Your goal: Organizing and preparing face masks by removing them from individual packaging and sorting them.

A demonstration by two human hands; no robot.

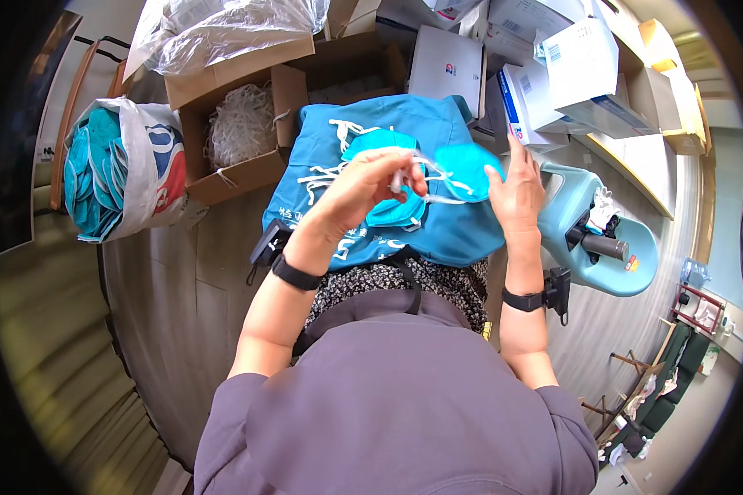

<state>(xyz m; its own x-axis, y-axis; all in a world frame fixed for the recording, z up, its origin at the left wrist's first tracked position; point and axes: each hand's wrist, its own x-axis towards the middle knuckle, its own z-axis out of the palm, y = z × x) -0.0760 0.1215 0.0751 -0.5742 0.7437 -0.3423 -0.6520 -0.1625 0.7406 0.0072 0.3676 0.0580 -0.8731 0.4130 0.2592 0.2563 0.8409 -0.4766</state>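
Above my lap, a teal face mask (468, 172) with white straps is raised between my hands, a little blurred. My left hand (370, 183) is closed in a pinch on its white straps (399, 180). At the mask's right edge is my right hand (518, 191), its thumb over the rim and its other fingers pointing up and away. Beneath, on a blue printed cloth (305, 144) across my lap, lie more teal masks, one farther off (378, 142) and one nearer (395, 216), partly covered by my left hand. Loose white straps spread out to their left.
At left stands a white bag (163, 165) stuffed with teal masks. Beyond my lap, an open cardboard box (238, 183) holds a tangle of white straps (241, 124). White boxes (582, 66) are stacked at far right. A light-blue plastic stool (560, 194) carries a dark cylinder (604, 247).
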